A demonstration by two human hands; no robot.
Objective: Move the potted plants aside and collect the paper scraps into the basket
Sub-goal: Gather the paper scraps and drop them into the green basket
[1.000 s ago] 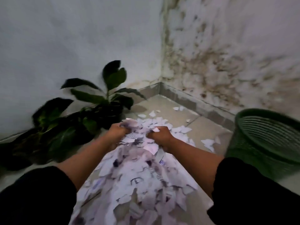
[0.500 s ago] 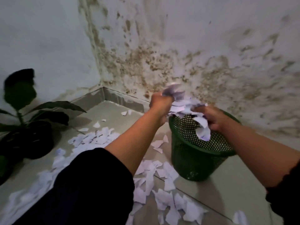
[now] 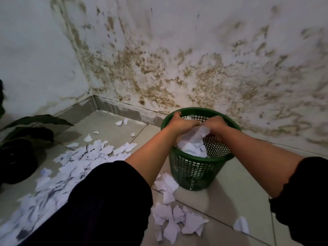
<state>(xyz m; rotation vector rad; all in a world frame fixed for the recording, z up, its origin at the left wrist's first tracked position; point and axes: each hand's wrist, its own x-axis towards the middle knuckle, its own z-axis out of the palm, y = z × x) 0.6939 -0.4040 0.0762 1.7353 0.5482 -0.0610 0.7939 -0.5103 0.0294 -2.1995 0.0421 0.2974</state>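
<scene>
A green mesh basket [image 3: 195, 171] stands on the tiled floor near the stained wall. Both my hands reach into its mouth. My left hand [image 3: 181, 123] and my right hand [image 3: 216, 124] press a bunch of white paper scraps [image 3: 196, 139] between them, low inside the basket. More torn paper scraps [image 3: 79, 160] lie spread over the floor to the left, and a smaller patch of scraps [image 3: 175, 221] lies in front of the basket. A dark potted plant [image 3: 17, 153] sits at the far left edge, partly cut off.
Two mould-stained walls meet in a corner [image 3: 93, 96] behind the basket. A single scrap [image 3: 241, 224] lies on the tiles at the lower right. My black sleeves fill the bottom of the view.
My hands lifted a bunch of scraps off the floor pile, carried it right over the basket, and have now lowered it into the basket's mouth. My view swung right, away from the plants.
</scene>
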